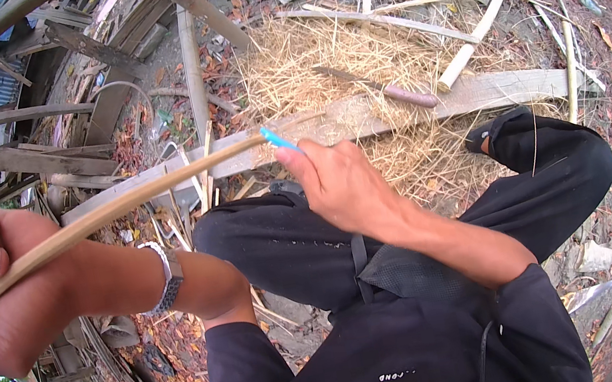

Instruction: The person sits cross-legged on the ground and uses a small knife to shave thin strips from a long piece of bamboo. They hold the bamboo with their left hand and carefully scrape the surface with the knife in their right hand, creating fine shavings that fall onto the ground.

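Observation:
My left hand (19,263), raised at the far left, is closed round the thick end of a long tan wooden strip (152,188), perhaps bamboo. The strip slants up to the right and narrows to a thin tip above the plank. My right hand (341,185) is closed on a small light-blue object (280,139), which meets the strip near its thin end; its kind is mostly hidden by my fingers. Beyond, a long knife (407,95) with a worn pinkish-brown handle lies across the grey plank (511,88), its dark blade over straw-like shavings.
A heap of pale shavings (284,61) spreads behind and under the plank. Split poles (478,33) lie at the back right. Upright posts (191,48) and stacked timber (34,160) stand at the left. My bent legs (553,166) frame the plank's near side.

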Demonstrator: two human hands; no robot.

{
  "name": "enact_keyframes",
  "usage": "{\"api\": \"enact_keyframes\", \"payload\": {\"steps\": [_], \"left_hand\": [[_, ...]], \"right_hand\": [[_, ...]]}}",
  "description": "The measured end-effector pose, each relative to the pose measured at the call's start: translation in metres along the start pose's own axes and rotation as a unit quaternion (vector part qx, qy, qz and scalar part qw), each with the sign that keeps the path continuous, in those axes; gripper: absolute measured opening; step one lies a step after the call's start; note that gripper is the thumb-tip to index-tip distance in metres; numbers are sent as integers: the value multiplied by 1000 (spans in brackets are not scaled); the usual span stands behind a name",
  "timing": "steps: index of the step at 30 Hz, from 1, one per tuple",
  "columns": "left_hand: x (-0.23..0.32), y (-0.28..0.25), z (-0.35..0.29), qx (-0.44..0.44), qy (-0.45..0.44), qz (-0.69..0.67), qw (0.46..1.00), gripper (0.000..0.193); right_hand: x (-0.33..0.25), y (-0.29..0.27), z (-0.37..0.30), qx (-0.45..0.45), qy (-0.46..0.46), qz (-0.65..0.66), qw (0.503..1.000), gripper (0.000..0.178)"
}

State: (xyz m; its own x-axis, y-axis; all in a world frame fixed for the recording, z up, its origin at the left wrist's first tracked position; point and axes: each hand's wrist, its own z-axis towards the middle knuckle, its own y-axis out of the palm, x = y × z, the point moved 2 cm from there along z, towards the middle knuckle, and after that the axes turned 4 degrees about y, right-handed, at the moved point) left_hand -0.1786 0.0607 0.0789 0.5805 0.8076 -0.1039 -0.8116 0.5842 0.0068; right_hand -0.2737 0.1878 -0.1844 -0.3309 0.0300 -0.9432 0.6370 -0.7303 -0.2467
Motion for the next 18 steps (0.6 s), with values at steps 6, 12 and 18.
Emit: {"api": "enact_keyframes", "payload": {"steps": [6, 12, 18], "left_hand": [[4, -12, -5, 8, -17, -39, 999, 46], [10, -12, -5, -11, -3, -22, 1000, 46], [15, -6, -6, -4, 4, -26, 1000, 46]], "right_hand": [[-5, -7, 5, -38, 67, -174, 982, 49], [-19, -13, 2, -53, 49, -74, 995, 51], [-12, -17, 0, -8, 98, -132, 986, 53]]}}
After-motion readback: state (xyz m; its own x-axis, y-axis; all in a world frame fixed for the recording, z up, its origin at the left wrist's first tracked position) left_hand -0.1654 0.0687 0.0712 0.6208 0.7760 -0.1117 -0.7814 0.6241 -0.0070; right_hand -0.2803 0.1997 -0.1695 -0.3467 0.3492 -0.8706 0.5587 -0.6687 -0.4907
